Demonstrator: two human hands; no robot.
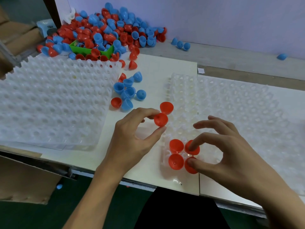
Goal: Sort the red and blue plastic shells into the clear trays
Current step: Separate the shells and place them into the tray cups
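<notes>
We are filling the clear tray [231, 103] that lies along the right part of the worktop [148, 162], and the step in hand is seating red shells in the tray's near left corner. Four red shells [176, 161] sit there in a square; our right hand [234, 156] rests its forefinger on the far right one and its thumb on the near right one, the other fingers spread loose. Our left hand [132, 138] pinches a joined pair of red shells [163, 114] between thumb and fingertips, just above the tray's left edge. Next, we judge, this pair must go dome-up into the free cups beyond the four. A white stack of trays [52, 103] covers the left side, loose blue shells [127, 91] lie between the two, and the mixed pile [105, 30] with a green box [92, 51] fills the far left corner against a pale wall [231, 19].
</notes>
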